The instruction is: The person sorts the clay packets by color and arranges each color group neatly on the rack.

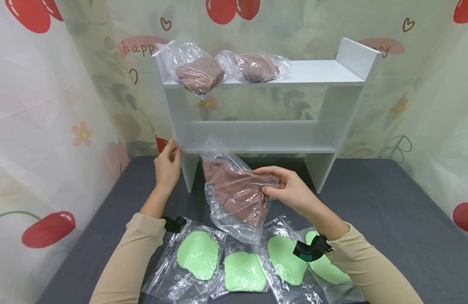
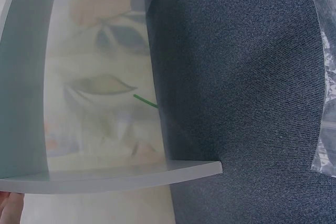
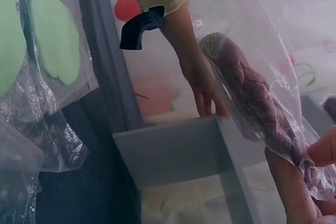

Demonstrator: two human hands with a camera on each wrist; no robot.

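My right hand (image 1: 288, 188) pinches the edge of a clear plastic bag with a flat reddish-brown slab (image 1: 237, 190) inside, held up in front of the white shelf (image 1: 256, 137). Seen edge-on in the right wrist view, the brown slab (image 3: 252, 90) looks lumpy, with thumb and fingers on its near end. My left hand (image 1: 168, 166) touches the shelf's left side panel, its fingers fairly straight along the outside. Only its fingertips (image 2: 11, 208) show in the left wrist view, by the panel's outer face.
Two bagged brown lumps, one at left (image 1: 201, 76) and one beside it (image 1: 256, 67), lie on the top shelf; the left one overhangs the front edge. Several bagged light-green slabs (image 1: 198, 255) lie along the front of the dark table (image 1: 374, 219). A patterned curtain (image 1: 420, 76) surrounds the table.
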